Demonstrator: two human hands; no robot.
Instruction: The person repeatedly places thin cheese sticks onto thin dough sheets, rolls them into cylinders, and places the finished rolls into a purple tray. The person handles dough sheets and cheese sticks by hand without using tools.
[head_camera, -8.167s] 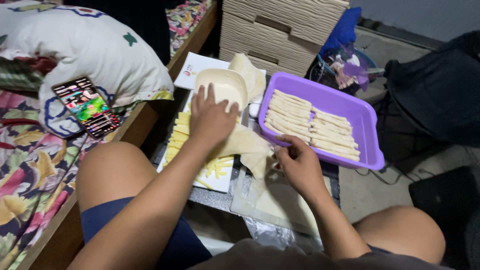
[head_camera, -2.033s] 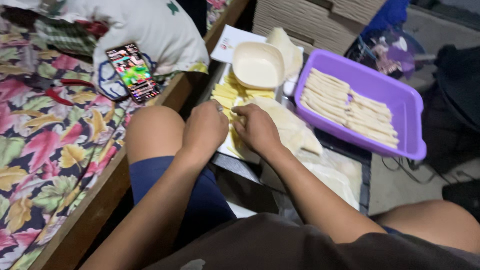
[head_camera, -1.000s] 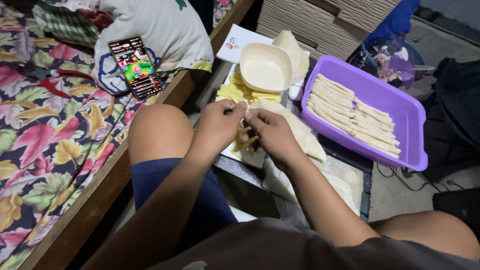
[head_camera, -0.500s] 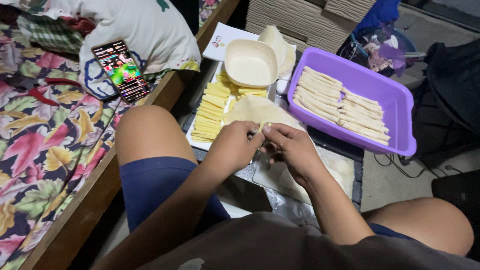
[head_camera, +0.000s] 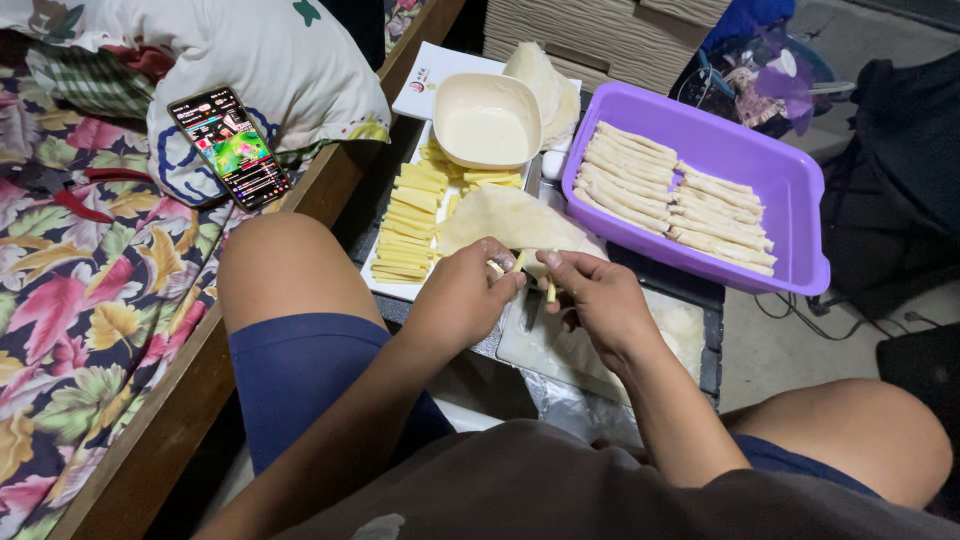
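Note:
My left hand (head_camera: 462, 297) and my right hand (head_camera: 592, 298) meet over the low table, each pinching thin yellow cheese sticks (head_camera: 520, 262) between the fingertips. Just beyond them lies a stack of pale round wrappers (head_camera: 505, 218). Rows of yellow cheese strips (head_camera: 405, 230) fill a white tray (head_camera: 375, 283) to the left. A cream bowl (head_camera: 487, 119) of white liquid sits at the tray's far end. A purple tub (head_camera: 790, 205) on the right holds several rolled sticks (head_camera: 665, 196). A flat wrapper on a clear sheet (head_camera: 580, 350) lies under my right hand.
A lit phone (head_camera: 229, 147) rests on a white pillow (head_camera: 270, 60) on the floral bed (head_camera: 80, 300) to the left. More wrappers (head_camera: 545, 85) lie behind the bowl. A wicker drawer unit (head_camera: 600, 40) and dark bags (head_camera: 890, 190) stand at the back and right. My bare knees flank the table.
Both hands picked cheese sticks off the tray and drew them back toward me. The sticks now sit split between my two hands, just past the wrapper stack.

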